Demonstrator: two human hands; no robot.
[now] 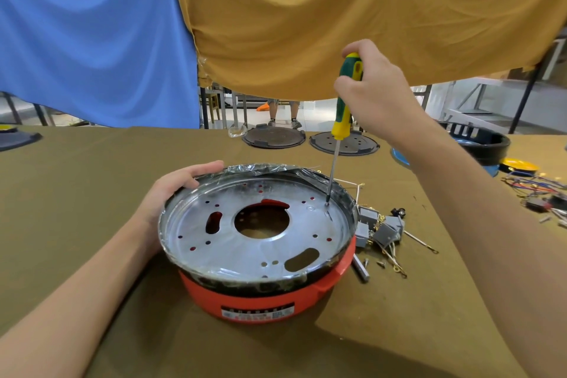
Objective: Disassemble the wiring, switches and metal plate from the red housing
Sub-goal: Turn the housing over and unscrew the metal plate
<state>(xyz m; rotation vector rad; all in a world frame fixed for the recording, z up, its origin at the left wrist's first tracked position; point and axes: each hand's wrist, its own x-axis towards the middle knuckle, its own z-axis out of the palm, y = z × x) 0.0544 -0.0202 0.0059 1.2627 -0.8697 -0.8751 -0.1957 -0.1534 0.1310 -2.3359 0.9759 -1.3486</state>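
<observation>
The red housing (260,301) sits on the table in front of me, with the round metal plate (214,254) lying in its top, full of holes and a large centre opening. My left hand (175,190) grips the housing's far-left rim. My right hand (374,92) holds a green and yellow screwdriver (345,113) upright, its tip set on the plate's right side near the rim. Grey switches (383,230) with loose wires (395,258) lie on the table just right of the housing.
Small screws (366,262) and a metal bit (360,270) lie by the housing's right side. Two dark round lids (273,138) sit at the table's far edge. More wires and parts (537,193) and a black housing (487,141) are at the far right. Blue and mustard cloths hang behind.
</observation>
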